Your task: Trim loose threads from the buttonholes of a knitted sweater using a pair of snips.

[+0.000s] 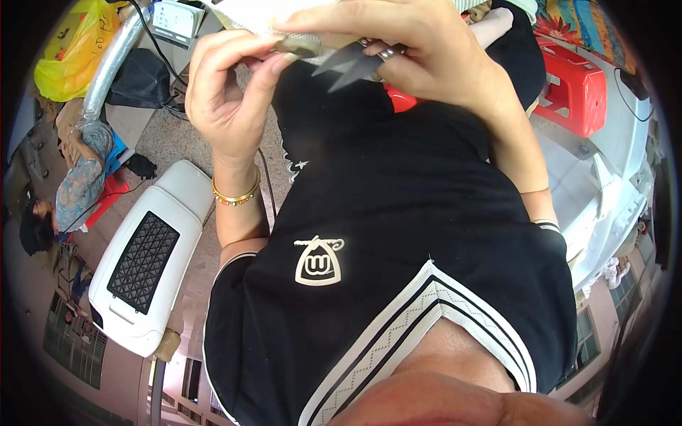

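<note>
My left hand (231, 96) pinches the edge of a white ribbed knit fabric (252, 13) between thumb and fingers, at a small dark greyish patch (302, 48). Dark-bladed scissors (355, 67) are held in my right hand (444, 60), their two pointed blades apart and angled toward my left hand. A red part (401, 99) shows below the right hand; I cannot tell whether it is the scissors' handle. The right forefinger stretches over the fabric beside the left fingertips. Most of the fabric lies beyond the upper picture edge.
At the left stands a white machine-like unit (153, 248) with a black grille. Beyond it, another person (82, 177) sits bent over. A yellow plastic bag (78, 53) and a black bag (138, 78) are at upper left. A red plastic stool (575, 89) stands at right, near white sheeting (597, 192).
</note>
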The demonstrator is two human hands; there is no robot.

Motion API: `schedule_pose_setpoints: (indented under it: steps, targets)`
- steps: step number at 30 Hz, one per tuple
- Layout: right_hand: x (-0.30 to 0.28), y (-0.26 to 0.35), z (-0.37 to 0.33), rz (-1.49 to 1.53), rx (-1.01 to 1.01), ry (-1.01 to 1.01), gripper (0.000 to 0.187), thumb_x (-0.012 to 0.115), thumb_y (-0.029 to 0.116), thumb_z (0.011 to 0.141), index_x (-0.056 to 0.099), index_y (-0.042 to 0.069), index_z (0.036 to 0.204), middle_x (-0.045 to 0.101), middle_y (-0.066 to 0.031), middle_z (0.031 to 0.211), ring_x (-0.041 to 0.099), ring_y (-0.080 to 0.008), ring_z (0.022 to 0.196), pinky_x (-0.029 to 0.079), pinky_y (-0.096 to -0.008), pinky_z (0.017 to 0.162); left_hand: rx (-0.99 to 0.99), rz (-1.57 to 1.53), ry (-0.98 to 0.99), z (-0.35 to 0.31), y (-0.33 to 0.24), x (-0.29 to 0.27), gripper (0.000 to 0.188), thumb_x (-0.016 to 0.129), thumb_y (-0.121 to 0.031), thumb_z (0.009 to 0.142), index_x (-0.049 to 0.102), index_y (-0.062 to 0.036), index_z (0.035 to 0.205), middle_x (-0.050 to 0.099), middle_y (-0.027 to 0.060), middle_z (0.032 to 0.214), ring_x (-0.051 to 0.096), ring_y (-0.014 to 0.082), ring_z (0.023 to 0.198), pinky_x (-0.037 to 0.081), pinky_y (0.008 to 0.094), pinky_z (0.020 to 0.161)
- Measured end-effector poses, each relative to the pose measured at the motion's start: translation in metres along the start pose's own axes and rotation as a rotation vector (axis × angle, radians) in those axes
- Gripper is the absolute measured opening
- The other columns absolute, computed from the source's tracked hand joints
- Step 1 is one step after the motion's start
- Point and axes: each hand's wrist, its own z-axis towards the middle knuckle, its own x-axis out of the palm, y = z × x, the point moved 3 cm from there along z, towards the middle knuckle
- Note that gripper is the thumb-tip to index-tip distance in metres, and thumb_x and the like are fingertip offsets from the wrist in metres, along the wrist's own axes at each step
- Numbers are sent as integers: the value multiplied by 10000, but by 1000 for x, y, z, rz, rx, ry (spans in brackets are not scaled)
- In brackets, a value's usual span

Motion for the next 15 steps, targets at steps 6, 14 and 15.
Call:
schedule_pose_setpoints:
  steps: [6,14,15]
  targets:
    - [1,-7,0,-72,7,70,571,663,-27,734,652,129,1284,571,-78,807,600,-252,667,474,-337,594,312,375,43,-2,-17,6,336,854,-37,722,734,-52,1036,611,92,1027,624,176,855,518,272,720]
    - [13,-14,0,-198,-309,-217,252,682,-25,748,671,34,992,548,-78,788,562,-212,643,444,-315,577,204,436,-14,3,-22,12,214,781,-30,821,744,-12,1031,654,102,975,623,156,829,504,250,717]
    - [13,-15,-1,-197,-311,-220,252,682,-25,748,671,34,992,548,-78,788,562,-212,643,444,-315,577,191,408,-32,4,-19,11,193,767,-29,835,746,-11,1026,654,102,971,621,152,822,500,244,711]
